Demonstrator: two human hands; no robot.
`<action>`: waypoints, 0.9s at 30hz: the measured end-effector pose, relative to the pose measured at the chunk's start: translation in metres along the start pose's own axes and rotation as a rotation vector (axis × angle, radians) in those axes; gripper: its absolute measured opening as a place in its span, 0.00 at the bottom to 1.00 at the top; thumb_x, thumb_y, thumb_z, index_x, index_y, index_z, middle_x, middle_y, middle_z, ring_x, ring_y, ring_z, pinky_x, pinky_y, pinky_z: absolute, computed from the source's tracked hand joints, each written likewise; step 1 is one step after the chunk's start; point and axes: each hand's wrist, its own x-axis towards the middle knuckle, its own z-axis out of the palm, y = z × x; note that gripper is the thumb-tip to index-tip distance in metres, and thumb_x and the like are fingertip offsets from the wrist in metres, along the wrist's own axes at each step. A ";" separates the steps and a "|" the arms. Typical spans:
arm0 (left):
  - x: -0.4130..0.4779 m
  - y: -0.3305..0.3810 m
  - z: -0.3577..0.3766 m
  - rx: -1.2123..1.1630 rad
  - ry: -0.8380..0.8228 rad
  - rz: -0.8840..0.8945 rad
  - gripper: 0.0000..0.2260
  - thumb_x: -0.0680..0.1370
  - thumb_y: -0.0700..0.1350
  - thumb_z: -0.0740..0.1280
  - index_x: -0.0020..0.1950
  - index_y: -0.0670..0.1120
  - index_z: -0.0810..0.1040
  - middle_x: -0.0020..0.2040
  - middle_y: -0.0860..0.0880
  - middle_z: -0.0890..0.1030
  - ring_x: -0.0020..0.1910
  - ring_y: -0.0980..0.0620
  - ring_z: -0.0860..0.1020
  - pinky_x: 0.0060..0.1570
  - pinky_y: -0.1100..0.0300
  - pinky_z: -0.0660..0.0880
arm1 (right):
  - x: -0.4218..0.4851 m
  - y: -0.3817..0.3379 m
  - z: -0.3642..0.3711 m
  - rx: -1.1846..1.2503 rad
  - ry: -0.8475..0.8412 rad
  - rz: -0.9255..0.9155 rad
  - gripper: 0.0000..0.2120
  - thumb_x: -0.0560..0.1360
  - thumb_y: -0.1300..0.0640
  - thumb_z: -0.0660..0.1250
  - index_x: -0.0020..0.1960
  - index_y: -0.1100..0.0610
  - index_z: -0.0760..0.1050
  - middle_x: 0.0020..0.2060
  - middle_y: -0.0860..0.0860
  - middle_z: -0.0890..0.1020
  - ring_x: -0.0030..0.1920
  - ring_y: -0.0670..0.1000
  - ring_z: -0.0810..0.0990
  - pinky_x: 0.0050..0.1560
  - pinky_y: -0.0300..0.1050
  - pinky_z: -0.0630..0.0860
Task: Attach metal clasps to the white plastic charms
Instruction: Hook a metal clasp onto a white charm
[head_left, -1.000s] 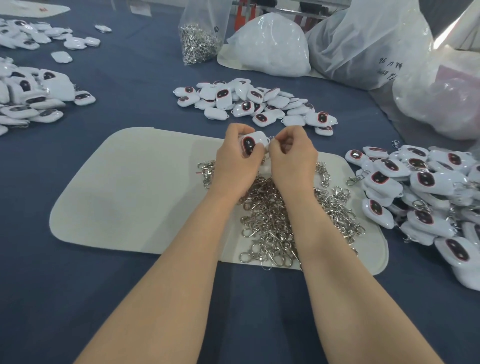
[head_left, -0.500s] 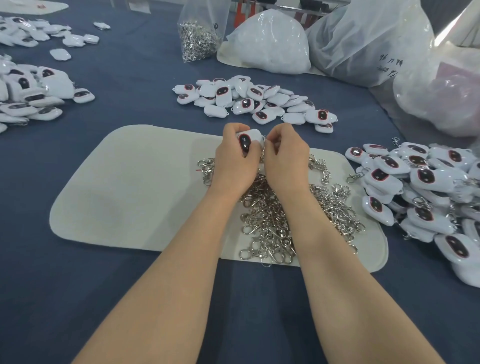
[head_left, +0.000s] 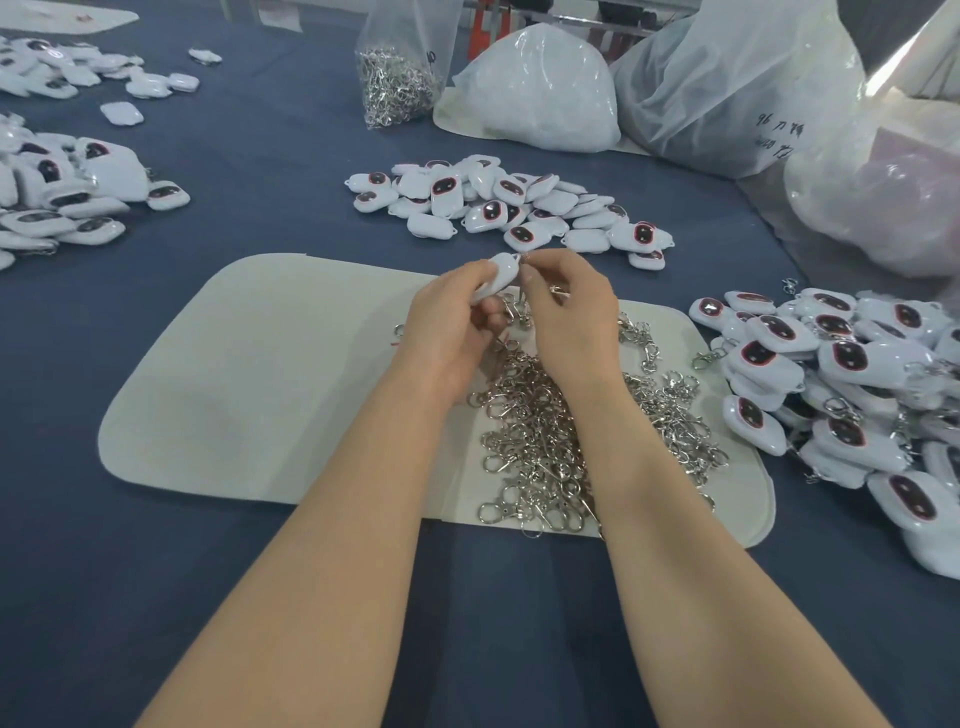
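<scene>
My left hand (head_left: 451, 322) grips a white plastic charm (head_left: 500, 274), turned so its plain white side faces me. My right hand (head_left: 563, 304) pinches a metal clasp (head_left: 521, 312) at the charm's top corner; the clasp hangs down between the two hands. Both hands hover above a heap of loose metal clasps (head_left: 561, 441) spread on a pale mat (head_left: 260, 384). Plain charms (head_left: 509, 208) lie in a pile just beyond the mat. Charms with clasps on them (head_left: 841, 395) are heaped at the right.
More white charms (head_left: 62, 197) lie at the far left on the blue cloth. A clear bag of clasps (head_left: 400, 78) stands at the back, beside large white plastic bags (head_left: 540, 88) that fill the back right.
My left hand has rotated the charm, so its dark red-rimmed face no longer shows. The hands have shifted slightly apart, and the clasp now dangles between them.
</scene>
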 end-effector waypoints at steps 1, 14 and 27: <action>0.000 0.000 0.000 -0.024 -0.010 -0.029 0.05 0.77 0.36 0.63 0.42 0.40 0.75 0.31 0.48 0.72 0.21 0.59 0.68 0.21 0.68 0.66 | 0.000 -0.001 0.000 0.018 0.018 0.002 0.05 0.77 0.59 0.65 0.47 0.51 0.76 0.39 0.40 0.79 0.40 0.35 0.75 0.42 0.24 0.68; -0.003 -0.003 0.000 0.167 0.042 0.136 0.11 0.79 0.36 0.63 0.55 0.50 0.76 0.40 0.50 0.77 0.24 0.58 0.70 0.28 0.67 0.70 | -0.001 0.000 -0.002 -0.050 0.059 -0.032 0.05 0.78 0.60 0.63 0.44 0.55 0.74 0.34 0.44 0.77 0.34 0.37 0.73 0.39 0.28 0.69; -0.001 -0.008 -0.001 0.646 0.098 0.567 0.08 0.79 0.38 0.63 0.54 0.50 0.74 0.41 0.57 0.76 0.34 0.60 0.74 0.39 0.66 0.73 | -0.001 0.003 -0.001 -0.116 -0.033 -0.025 0.04 0.78 0.61 0.62 0.47 0.55 0.73 0.37 0.42 0.75 0.37 0.40 0.73 0.39 0.27 0.67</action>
